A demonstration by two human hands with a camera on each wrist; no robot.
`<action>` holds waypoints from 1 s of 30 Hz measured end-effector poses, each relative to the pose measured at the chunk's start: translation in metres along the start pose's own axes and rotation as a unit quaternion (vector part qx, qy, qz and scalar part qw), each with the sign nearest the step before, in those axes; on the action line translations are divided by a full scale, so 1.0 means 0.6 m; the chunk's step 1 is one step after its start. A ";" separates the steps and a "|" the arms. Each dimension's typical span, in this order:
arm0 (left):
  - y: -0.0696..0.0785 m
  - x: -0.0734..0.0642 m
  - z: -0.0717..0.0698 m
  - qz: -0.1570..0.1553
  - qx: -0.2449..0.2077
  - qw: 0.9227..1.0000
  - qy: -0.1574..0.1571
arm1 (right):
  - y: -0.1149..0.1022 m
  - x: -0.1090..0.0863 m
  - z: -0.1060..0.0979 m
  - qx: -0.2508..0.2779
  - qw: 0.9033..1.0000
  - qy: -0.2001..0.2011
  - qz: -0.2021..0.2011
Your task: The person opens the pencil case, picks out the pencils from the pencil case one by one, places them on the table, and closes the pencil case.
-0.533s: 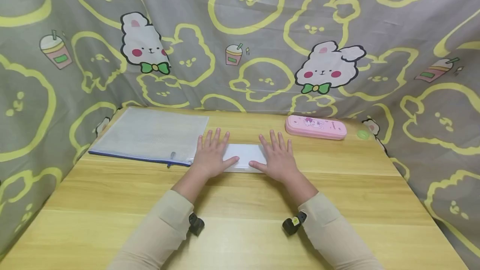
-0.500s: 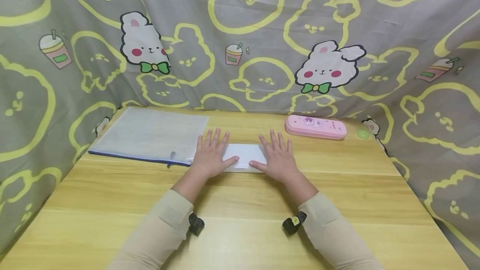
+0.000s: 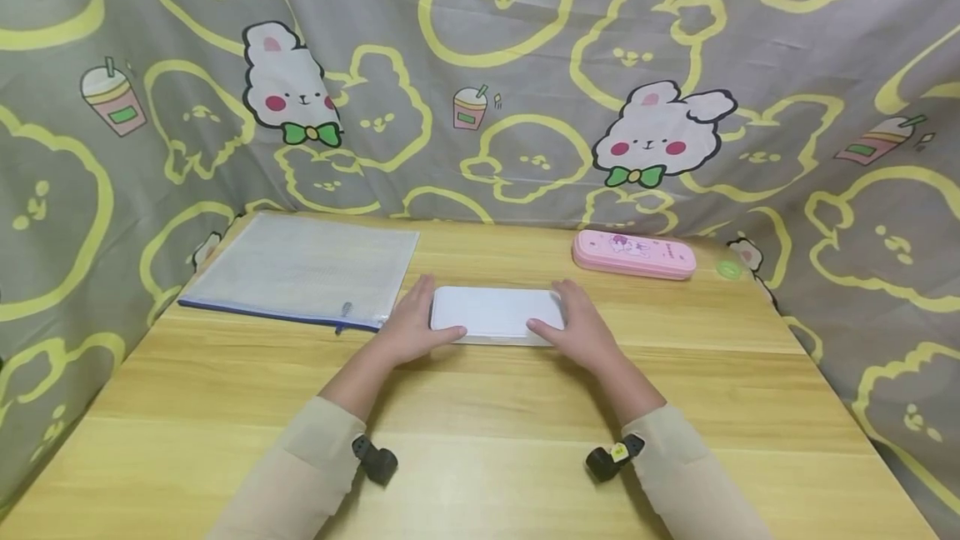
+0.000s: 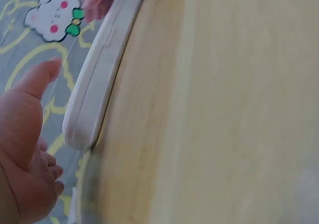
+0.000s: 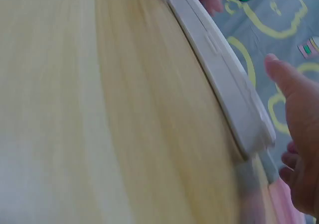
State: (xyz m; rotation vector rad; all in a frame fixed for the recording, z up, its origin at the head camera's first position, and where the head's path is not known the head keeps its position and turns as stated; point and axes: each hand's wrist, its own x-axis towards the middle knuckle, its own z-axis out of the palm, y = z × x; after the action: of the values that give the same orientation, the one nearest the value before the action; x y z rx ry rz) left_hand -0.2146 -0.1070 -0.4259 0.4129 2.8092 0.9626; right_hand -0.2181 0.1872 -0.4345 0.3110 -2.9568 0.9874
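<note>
A white pencil case (image 3: 495, 311), long and flat with rounded corners, lies on the table between the two hands. Its front side with a small latch shows in both wrist views. The left hand (image 3: 415, 325) is at the case's left end, thumb extended over the front edge. At the opposite end is the right hand (image 3: 581, 325), its thumb pointing inward over the case. In the left wrist view, the left thumb (image 4: 42, 79) stands apart from the case (image 4: 102, 74). A gap also separates the right thumb (image 5: 284, 74) from the case in the right wrist view.
A translucent mesh zip pouch (image 3: 300, 269) with a blue zipper edge lies flat at the left. At the back right sits a pink pencil case (image 3: 633, 255), beside a small green round item (image 3: 727, 268). A patterned grey curtain (image 3: 525, 40) hangs behind the wooden table (image 3: 480, 440).
Both hands have moved outward from above the white pencil case to its two ends, and their fingers have turned from spread flat to upright beside it. More of the case shows.
</note>
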 end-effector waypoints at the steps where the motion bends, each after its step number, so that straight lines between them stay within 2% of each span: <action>1: -0.004 -0.002 0.001 -0.001 -0.019 1.000 0.003 | 0.005 -0.002 -0.001 0.026 1.000 -0.001 0.008; 5: -0.018 -0.008 0.011 -0.010 -0.083 0.996 0.020 | 0.020 -0.011 0.001 0.108 0.994 -0.015 0.032; 8: -0.024 -0.011 0.021 -0.022 -0.119 0.992 0.024 | 0.029 -0.016 0.006 0.131 0.990 -0.031 0.031; 12: -0.029 -0.013 0.030 -0.033 -0.146 0.988 0.027 | 0.040 -0.018 0.010 0.134 0.990 -0.036 0.006; 18: -0.029 -0.013 0.030 -0.034 -0.145 0.988 0.043 | 0.046 -0.016 0.006 0.114 0.993 -0.032 -0.023; 30: -0.030 -0.006 0.030 -0.042 -0.133 0.989 0.044 | 0.049 -0.011 0.002 0.121 0.992 -0.034 -0.002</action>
State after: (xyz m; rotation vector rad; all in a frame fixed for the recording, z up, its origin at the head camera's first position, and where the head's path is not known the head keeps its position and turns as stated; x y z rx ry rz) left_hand -0.2111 -0.1113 -0.4514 0.2213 2.6951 1.3421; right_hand -0.2173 0.2105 -0.4532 0.3591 -2.8933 1.3647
